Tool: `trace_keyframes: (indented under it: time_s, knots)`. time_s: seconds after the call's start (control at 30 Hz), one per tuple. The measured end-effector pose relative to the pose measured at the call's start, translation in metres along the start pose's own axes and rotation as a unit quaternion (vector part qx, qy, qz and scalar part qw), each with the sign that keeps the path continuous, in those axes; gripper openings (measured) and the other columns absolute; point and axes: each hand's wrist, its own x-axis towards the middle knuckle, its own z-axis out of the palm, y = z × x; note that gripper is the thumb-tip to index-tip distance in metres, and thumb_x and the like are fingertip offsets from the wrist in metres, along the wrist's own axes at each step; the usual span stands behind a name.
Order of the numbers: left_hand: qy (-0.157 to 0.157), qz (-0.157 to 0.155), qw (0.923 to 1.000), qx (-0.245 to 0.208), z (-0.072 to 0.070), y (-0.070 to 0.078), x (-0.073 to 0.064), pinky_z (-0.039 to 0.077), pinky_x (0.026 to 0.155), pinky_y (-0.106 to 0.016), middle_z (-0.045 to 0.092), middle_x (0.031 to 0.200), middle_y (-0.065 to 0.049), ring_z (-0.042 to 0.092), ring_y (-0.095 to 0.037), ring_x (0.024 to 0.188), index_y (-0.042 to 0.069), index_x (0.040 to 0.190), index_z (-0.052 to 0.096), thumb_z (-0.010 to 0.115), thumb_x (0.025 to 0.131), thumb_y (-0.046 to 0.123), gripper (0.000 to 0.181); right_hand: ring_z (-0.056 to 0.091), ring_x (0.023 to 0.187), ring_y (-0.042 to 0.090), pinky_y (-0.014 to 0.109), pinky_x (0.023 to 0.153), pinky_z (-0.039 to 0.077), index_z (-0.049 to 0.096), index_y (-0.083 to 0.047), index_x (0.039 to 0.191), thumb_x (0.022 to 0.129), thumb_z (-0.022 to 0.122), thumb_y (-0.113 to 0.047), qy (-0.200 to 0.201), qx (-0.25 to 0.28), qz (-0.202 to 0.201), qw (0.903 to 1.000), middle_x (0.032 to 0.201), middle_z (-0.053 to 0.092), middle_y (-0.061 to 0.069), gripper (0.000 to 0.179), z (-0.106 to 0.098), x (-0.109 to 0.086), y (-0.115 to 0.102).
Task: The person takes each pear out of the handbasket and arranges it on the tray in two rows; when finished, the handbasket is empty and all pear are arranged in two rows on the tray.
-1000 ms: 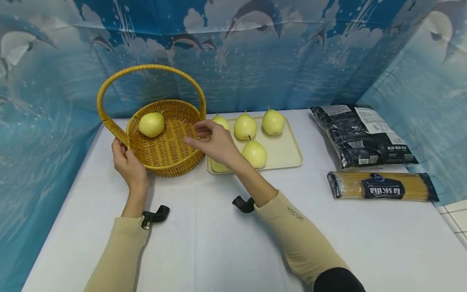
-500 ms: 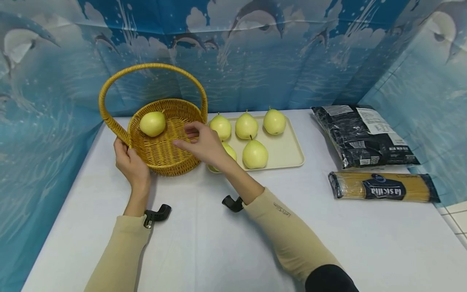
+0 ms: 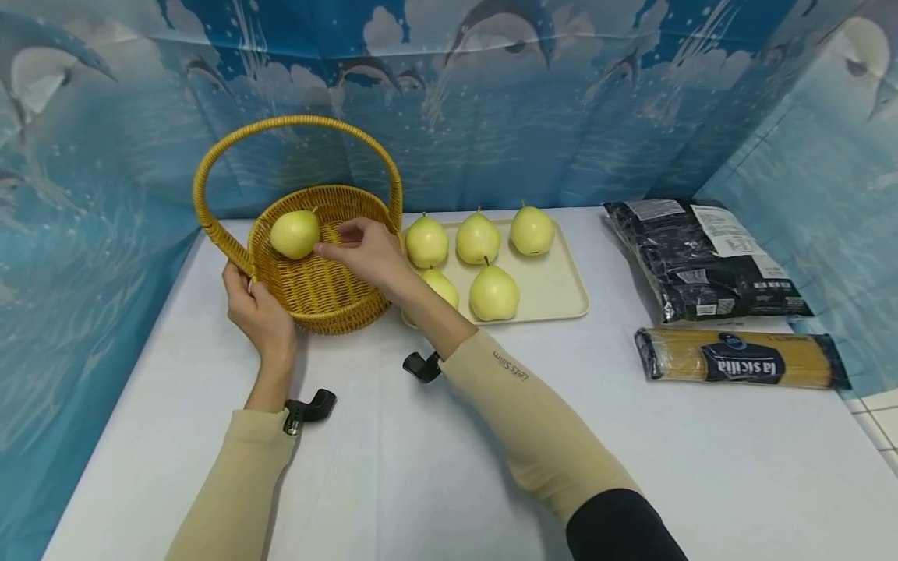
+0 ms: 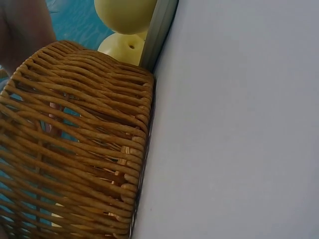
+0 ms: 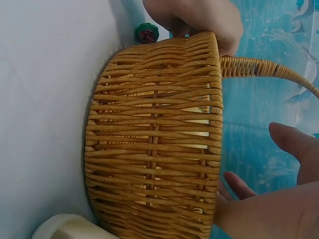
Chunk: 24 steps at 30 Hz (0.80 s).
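Note:
In the head view a woven wicker basket (image 3: pixel 330 288) with a tall hoop handle stands at the left of the table. My left hand (image 3: pixel 261 315) grips its left rim near the foot of the handle. Inside, one yellow-green pear (image 3: pixel 295 234) lies against the left wall. Over the basket's opening reaches my right hand (image 3: pixel 375 253), thumb and fingers apart with nothing between them, thumb tip close to that pear. Several more pears (image 3: pixel 494 294) sit on a cream tray (image 3: pixel 550 288) just right of the basket. The right wrist view shows the right hand's fingers (image 5: pixel 237 185) beyond the basket rim.
A black plastic package (image 3: pixel 701 265) and a bag of spaghetti (image 3: pixel 740 358) lie at the right of the white-covered table (image 3: pixel 449 483). A blue dolphin-print curtain (image 3: pixel 463 148) hangs behind. A small red-green round thing (image 5: pixel 147 33) shows beyond the basket in the right wrist view.
My right hand has moved left over the basket, toward the pear inside, uncovering more of the pears on the tray. The left hand keeps its grip on the rim.

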Motion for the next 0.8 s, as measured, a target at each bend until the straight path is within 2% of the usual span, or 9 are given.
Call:
trace_keyframes:
  time_s: [0.17,0.4,0.63,0.8]
  knots:
    - [0.006,-0.002,1.0,0.005,0.001,0.003,-0.002,0.047,0.108,-0.044,0.062,0.145,-0.021,0.06,-0.034,0.131,0.001,0.147,0.054,0.034,0.101,-0.007,0.051,0.06,0.131,0.019,0.032,0.102,0.053,0.059,-0.011,0.145,0.097,0.076,-0.039,0.005,0.025,0.029,0.9993,0.146,0.062,0.007,0.058,0.007,0.008,-0.001]
    - [0.009,-0.003,0.9999,0.005,0.0,0.004,-0.003,0.045,0.113,-0.046,0.061,0.149,-0.019,0.057,-0.03,0.137,0.002,0.149,0.053,0.035,0.102,-0.006,0.052,0.056,0.132,0.022,0.039,0.107,0.049,0.056,-0.009,0.149,0.095,0.076,-0.049,0.022,0.082,0.06,0.9945,0.149,0.057,0.006,0.07,0.022,0.024,-0.001]
    - [0.014,-0.006,0.9999,0.007,0.004,0.002,-0.006,0.044,0.114,-0.044,0.06,0.149,-0.02,0.057,-0.031,0.138,0.001,0.152,0.051,0.034,0.101,-0.006,0.055,0.052,0.14,0.026,0.041,0.113,0.046,0.051,-0.006,0.153,0.095,0.075,-0.048,0.032,0.125,0.062,0.9896,0.154,0.052,0.009,0.075,0.03,0.034,-0.005]
    - [0.018,0.001,0.9998,0.008,0.003,-0.005,-0.002,0.042,0.116,-0.046,0.059,0.15,-0.021,0.055,-0.031,0.141,-0.002,0.153,0.049,0.033,0.1,-0.007,0.055,0.049,0.143,0.027,0.042,0.116,0.044,0.049,-0.004,0.154,0.096,0.076,-0.045,0.038,0.165,0.073,0.9828,0.155,0.05,0.01,0.076,0.038,0.044,-0.008]
